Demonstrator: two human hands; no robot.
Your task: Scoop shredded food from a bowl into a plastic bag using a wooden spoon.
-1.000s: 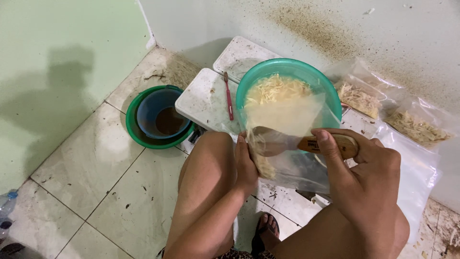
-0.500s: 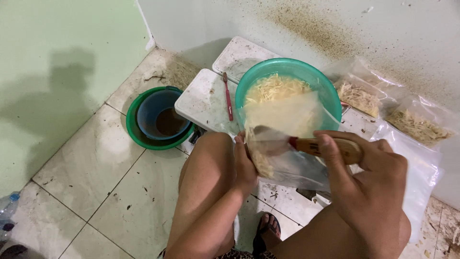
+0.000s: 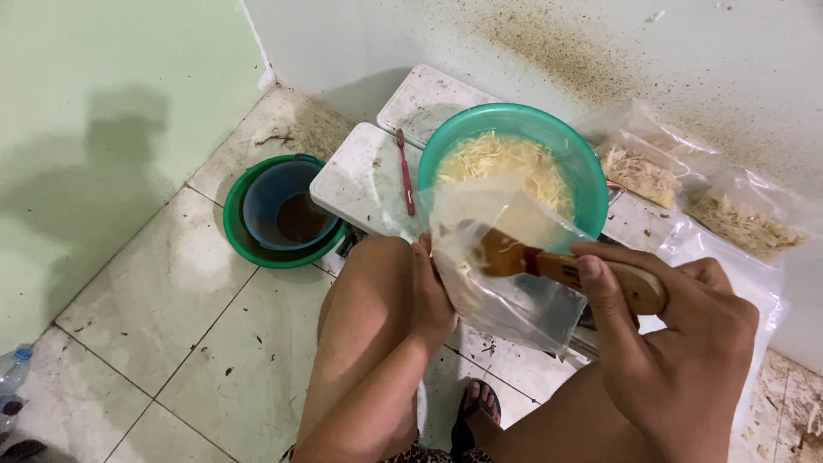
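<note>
Near the middle of the frame the left hand (image 3: 431, 296) grips the near edge of a clear, thin plastic bag (image 3: 506, 274), its fingers curled and pressed together against the crinkled film while the thumb side is hidden behind the bag. The bag stands open just below the centre, its mouth tilted toward the upper right, and a few pale shreds cling inside it. The right hand (image 3: 677, 343), at the lower right, closes its fingers around the smooth rounded handle of a wooden spoon (image 3: 557, 266); the thumb lies along the top of the handle, and the darker spoon bowl is inside the bag's mouth.

Just above the bag sits a round teal plastic bowl (image 3: 583, 163) filled with pale yellow, stringy shredded food (image 3: 501, 163). It rests on a white, speckled, flat stool top (image 3: 360, 176), where a slim red-handled utensil (image 3: 405, 171) lies just left of the bowl. At the upper right two filled clear plastic bags (image 3: 677, 176) of the same shreds lean against the dust-spattered white wall (image 3: 557, 43). At the left centre, a blue plastic bucket (image 3: 270, 193) holding brown liquid nests in a green basin (image 3: 236, 231) on the glossy, stained floor tiles (image 3: 146, 300).
</note>
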